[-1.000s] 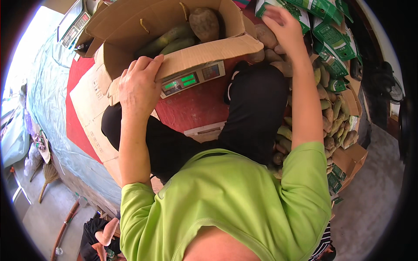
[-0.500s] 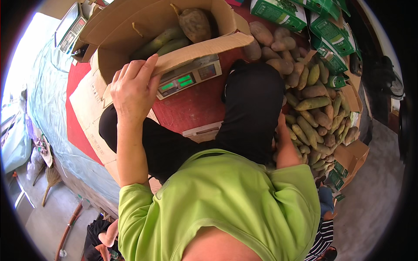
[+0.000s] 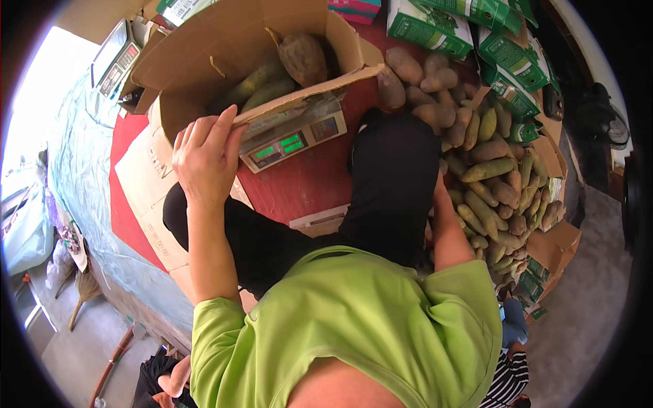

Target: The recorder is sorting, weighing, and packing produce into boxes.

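Note:
My left hand has its fingers closed over the near flap of an open cardboard box. The box rests on a digital scale with green lit displays. Inside lie long greenish tubers and a fat brownish tuber. Down beside my right knee is my right hand; its fingers are hidden behind the leg, next to a big pile of green and brown tubers.
Green printed cartons stand beyond the pile, with an opened carton at its right edge. Another scale sits at the far left by blue plastic sheeting. A broom and other people's limbs appear lower left.
The view has shifted slightly. The near flap has tilted a little under my left hand, showing more of the scale. My right forearm stays beside the knee.

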`<state>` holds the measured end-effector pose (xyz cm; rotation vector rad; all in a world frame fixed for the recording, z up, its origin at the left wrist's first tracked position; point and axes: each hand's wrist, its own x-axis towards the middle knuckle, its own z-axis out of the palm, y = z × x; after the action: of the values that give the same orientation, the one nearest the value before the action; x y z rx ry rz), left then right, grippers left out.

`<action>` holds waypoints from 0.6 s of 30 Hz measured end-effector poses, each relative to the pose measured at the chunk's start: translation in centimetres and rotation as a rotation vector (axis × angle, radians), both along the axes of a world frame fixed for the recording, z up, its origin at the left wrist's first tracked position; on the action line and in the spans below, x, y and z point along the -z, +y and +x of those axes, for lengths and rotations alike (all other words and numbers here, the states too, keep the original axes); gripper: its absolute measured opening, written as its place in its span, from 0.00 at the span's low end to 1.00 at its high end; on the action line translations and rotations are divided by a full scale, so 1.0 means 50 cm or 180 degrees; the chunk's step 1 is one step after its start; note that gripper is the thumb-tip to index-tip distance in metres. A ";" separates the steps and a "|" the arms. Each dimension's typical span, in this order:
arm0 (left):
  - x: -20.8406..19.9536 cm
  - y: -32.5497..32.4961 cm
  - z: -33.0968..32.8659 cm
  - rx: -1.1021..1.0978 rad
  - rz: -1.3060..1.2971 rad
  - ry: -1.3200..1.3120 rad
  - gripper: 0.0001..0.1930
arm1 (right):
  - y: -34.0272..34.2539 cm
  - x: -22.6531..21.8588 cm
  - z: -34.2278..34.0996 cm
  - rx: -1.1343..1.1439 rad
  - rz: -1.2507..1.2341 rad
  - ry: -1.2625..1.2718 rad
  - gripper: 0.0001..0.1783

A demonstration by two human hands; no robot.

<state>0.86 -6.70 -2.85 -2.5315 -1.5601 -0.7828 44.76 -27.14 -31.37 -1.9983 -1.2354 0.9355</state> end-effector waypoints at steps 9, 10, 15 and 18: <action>-0.012 0.012 -0.033 -0.0511 0.0102 -0.0181 0.10 | 0.416 -0.299 -0.054 -0.0076 0.0246 0.0795 0.18; -0.012 0.013 -0.037 -0.0445 0.0108 -0.0174 0.10 | 0.454 -0.357 -0.087 -0.0105 0.0329 0.0917 0.18; -0.017 0.008 -0.037 -0.0048 -0.0264 -0.0338 0.07 | 0.590 -0.502 -0.197 -0.0485 0.0863 0.0803 0.20; -0.020 -0.001 -0.040 0.0051 -0.0218 -0.0269 0.06 | 0.632 -0.503 -0.252 -0.0754 0.0582 0.0754 0.21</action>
<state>-1.14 -6.76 -1.85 -2.5940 -1.6206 -0.8639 32.14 4.44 -6.20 -1.5745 -1.3869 1.0945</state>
